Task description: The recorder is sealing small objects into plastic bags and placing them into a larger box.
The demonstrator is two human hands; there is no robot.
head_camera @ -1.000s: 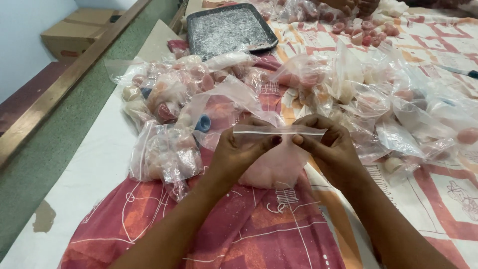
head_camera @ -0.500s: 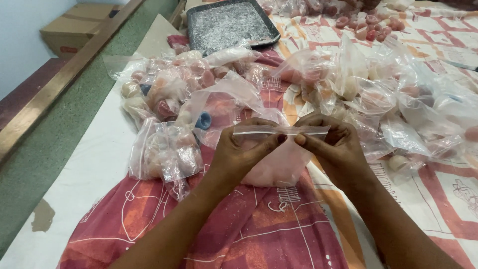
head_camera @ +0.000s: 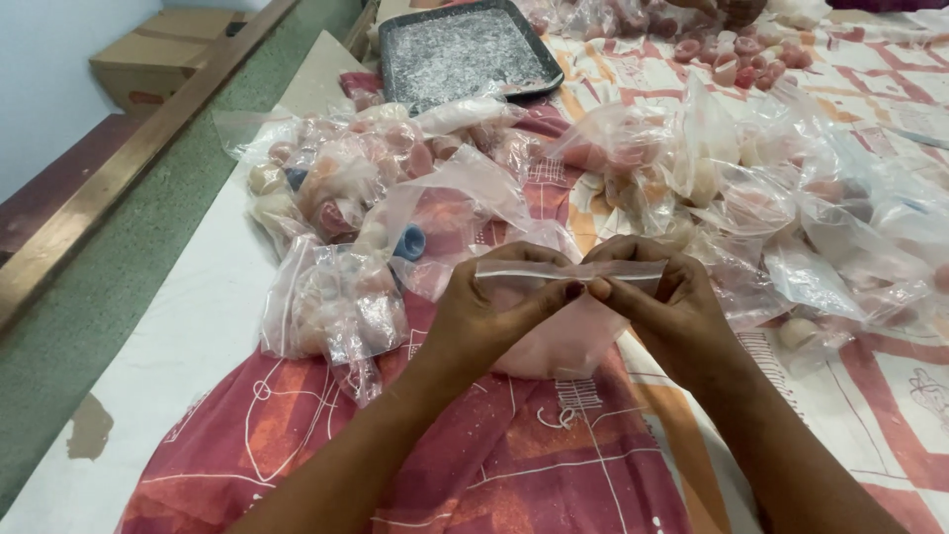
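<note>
My left hand [head_camera: 499,311] and my right hand [head_camera: 667,307] both pinch the zip strip along the top of a small clear plastic bag [head_camera: 568,336] with pale pink contents, held low over a red patterned cloth [head_camera: 514,455]. The thumbs and forefingers meet near the middle of the strip. The bag's lower part hangs between my palms, partly hidden by them. A heap of filled clear bags [head_camera: 356,198] with pink and cream pieces lies just beyond my hands.
A dark metal tray [head_camera: 465,49] of whitish shreds sits at the far middle. Loose pink pieces [head_camera: 732,54] lie at the top right. More bags [head_camera: 850,227] spread to the right. A cardboard box [head_camera: 158,59] stands on the floor at the left.
Both hands stay pinched on the bag's zip strip, with the fingers shifting slightly along it. The view has tipped down a little.
</note>
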